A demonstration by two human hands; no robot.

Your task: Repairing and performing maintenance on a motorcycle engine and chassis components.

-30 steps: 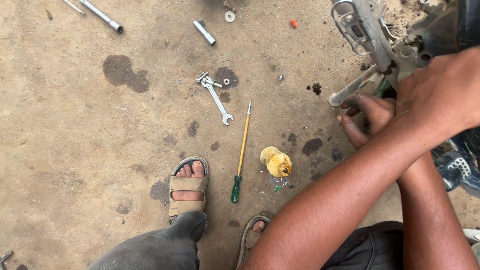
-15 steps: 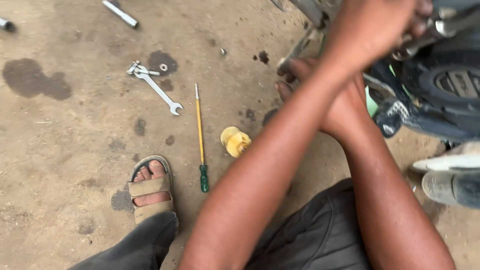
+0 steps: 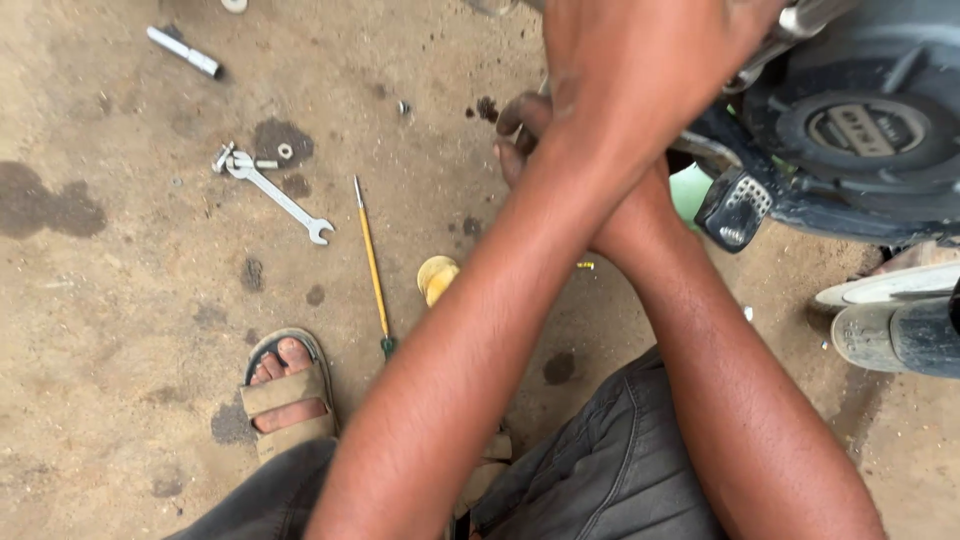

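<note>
My two forearms cross in the middle of the view. My left hand (image 3: 640, 70) reaches up to the right onto metal parts of a motorcycle (image 3: 860, 130). I see only its back, and its fingers are hidden at the top edge. My right hand (image 3: 515, 125) lies under the left forearm, with only curled fingertips showing above the dirt floor. What either hand grips is hidden. A black ribbed foot pedal (image 3: 735, 208) sticks out just right of my wrists.
On the oil-stained ground lie a silver wrench (image 3: 275, 195), a yellow-shafted screwdriver (image 3: 372, 265), a yellow cap-like part (image 3: 437, 277) and a metal cylinder (image 3: 185, 52). My sandalled foot (image 3: 285, 395) is at the lower left. A boot-like object (image 3: 895, 335) sits at right.
The view has shifted right and closer to the motorcycle. My left hand has risen towards the top edge, and my forearms now cross more tightly in the centre.
</note>
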